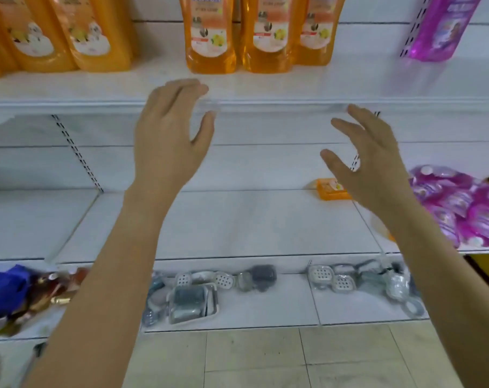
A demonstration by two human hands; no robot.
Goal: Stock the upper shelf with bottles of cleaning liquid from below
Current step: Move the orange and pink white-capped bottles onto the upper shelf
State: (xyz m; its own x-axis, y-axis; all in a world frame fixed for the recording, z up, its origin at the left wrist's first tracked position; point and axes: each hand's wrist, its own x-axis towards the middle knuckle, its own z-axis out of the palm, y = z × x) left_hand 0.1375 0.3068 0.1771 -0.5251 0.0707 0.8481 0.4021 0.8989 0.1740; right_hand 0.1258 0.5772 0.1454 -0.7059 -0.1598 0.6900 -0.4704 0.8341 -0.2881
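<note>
- Orange bottles of cleaning liquid point(211, 35) stand upright on the upper shelf point(349, 82): three together at the centre and two more at the left.
- On the lower shelf point(223, 219), a lone orange bottle point(328, 189) lies flat, partly hidden behind the right hand point(374, 166).
- Raised before the upper shelf's front edge, the left hand point(167, 141) has a wide grip and holds nothing.
- With fingers spread, the right hand's grip is likewise wide and empty.
- Heaped purple bottles point(461, 205) lie at the lower shelf's right end.

Head view — close, facing shelves point(237, 88) — angled downward.
</note>
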